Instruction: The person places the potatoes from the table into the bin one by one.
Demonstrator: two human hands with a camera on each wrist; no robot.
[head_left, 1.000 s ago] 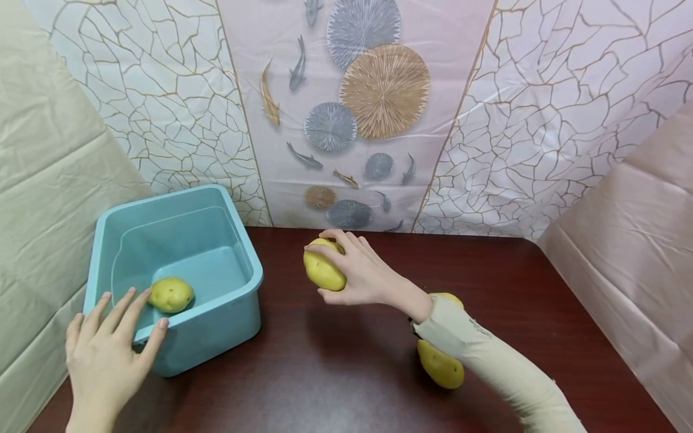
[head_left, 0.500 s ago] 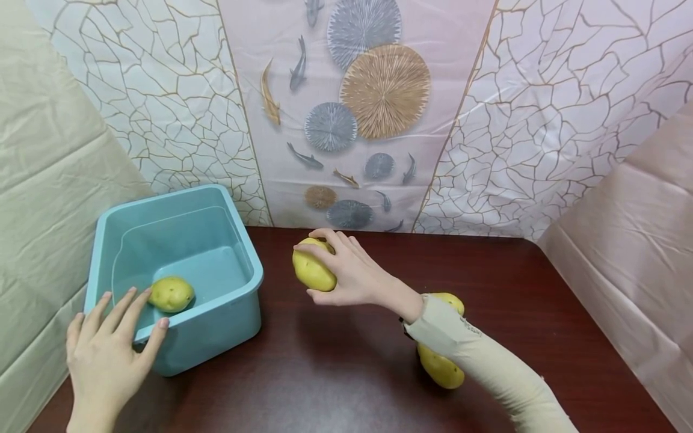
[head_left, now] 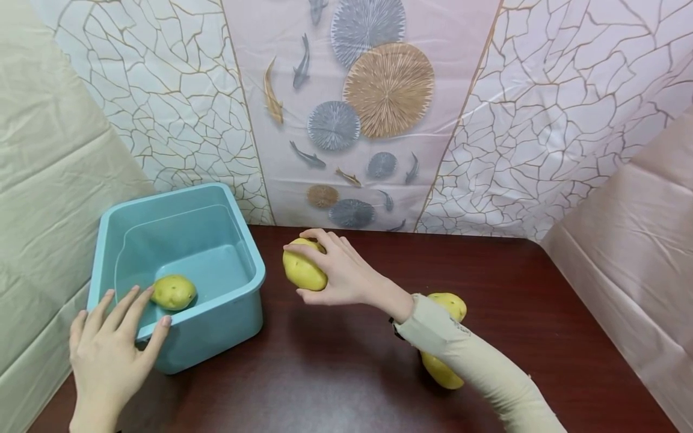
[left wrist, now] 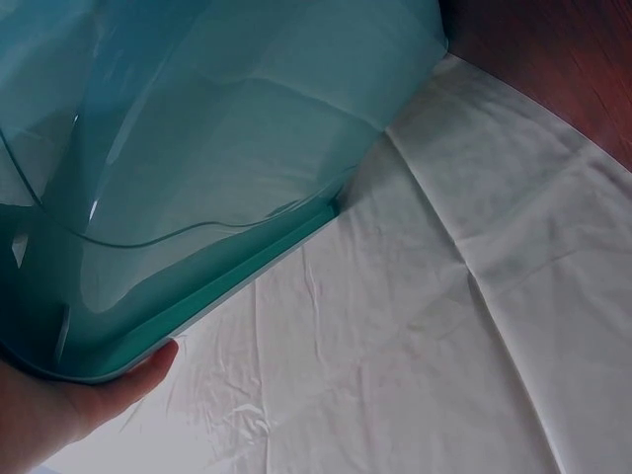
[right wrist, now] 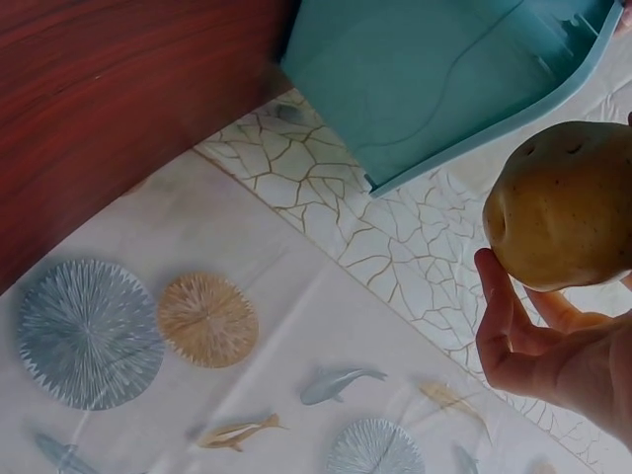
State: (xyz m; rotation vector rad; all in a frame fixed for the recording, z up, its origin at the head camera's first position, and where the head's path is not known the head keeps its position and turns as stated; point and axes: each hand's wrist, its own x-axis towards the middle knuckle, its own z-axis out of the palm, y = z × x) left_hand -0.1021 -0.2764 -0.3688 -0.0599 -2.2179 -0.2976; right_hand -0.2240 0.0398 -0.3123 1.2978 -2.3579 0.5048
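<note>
Potato [head_left: 303, 270] in right hand [head_left: 338, 276] above table [head_left: 335, 373], near basin rim [head_left: 258, 264]

We see a yellow potato [head_left: 303, 270], oval with small dark eyes, held above the dark red table, just right of the teal tub [head_left: 238, 313]. The tub is rectangular and open-topped; a second potato [head_left: 173, 292] lies on its floor.

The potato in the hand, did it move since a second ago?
Yes. The right hand carried its potato left, closer to the blue tub. The left hand stayed on the tub's near rim, and the potato in the tub and the two potatoes on the table stayed put.
</note>
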